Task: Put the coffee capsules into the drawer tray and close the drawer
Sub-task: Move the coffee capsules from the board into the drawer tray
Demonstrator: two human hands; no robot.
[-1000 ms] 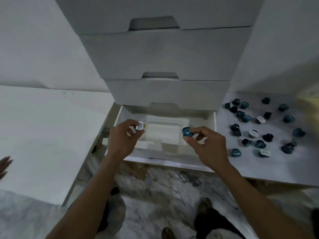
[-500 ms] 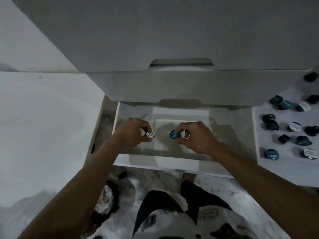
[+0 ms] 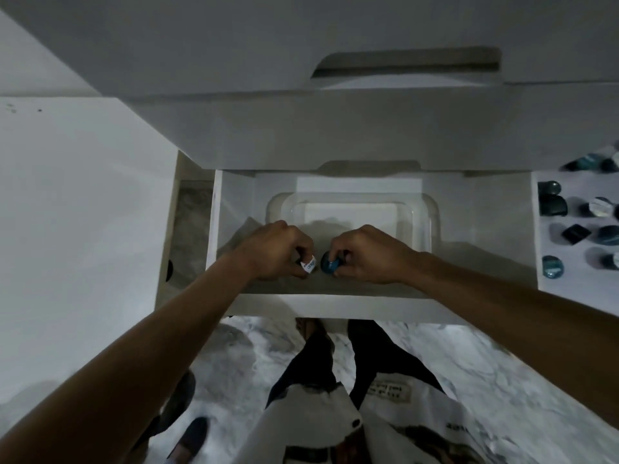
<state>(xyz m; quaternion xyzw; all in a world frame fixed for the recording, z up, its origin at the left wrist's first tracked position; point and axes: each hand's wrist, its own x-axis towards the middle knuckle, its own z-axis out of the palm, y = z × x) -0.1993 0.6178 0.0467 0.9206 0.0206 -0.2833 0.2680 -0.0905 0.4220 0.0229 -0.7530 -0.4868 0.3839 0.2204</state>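
From the head camera, both hands reach into the open white drawer (image 3: 495, 222) at the near edge of its clear plastic tray (image 3: 432, 209). The left hand (image 3: 273, 251) has its fingers curled, pinching a small capsule with a white printed foil lid (image 3: 308, 264) between thumb and fingertips. The right hand (image 3: 370, 254), just beside it, is curled the same way and pinches a blue coffee capsule (image 3: 330, 266). The two capsules sit close together, low over the tray's near side; whether they touch its floor cannot be told. The rest of the tray shows only its pale bottom. On the white surface (image 3: 569, 296) to the right, more blue and dark loose capsules (image 3: 552, 266) lie scattered.
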